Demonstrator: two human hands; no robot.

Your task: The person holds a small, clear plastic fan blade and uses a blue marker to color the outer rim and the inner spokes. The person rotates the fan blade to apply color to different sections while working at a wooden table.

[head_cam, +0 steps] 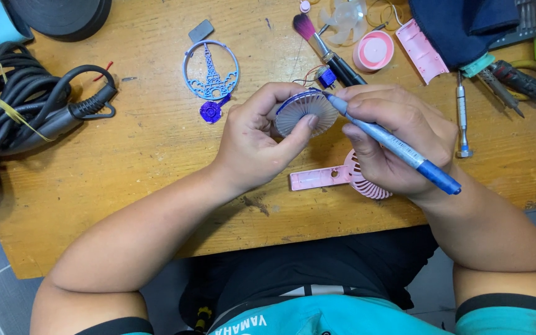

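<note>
Worn wooden table, black cable coil, blue ring ornament, silver screwdriver

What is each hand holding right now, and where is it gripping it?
The left hand pinches the round ribbed grille by its rim. The right hand grips the blue pen-like tool along its shaft, tip at the grille.

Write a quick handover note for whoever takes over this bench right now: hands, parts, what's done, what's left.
Left hand: grips the round ribbed fan grille, raised off the wooden table.
Right hand: holds a blue pen-shaped tool, tip at the grille's upper edge.
Pink fan body lies on the table under the hands; clear fan blade and small screwdriver lie further off.
Done: fan is apart.
Left: grille work unfinished; parts unassembled.
</note>
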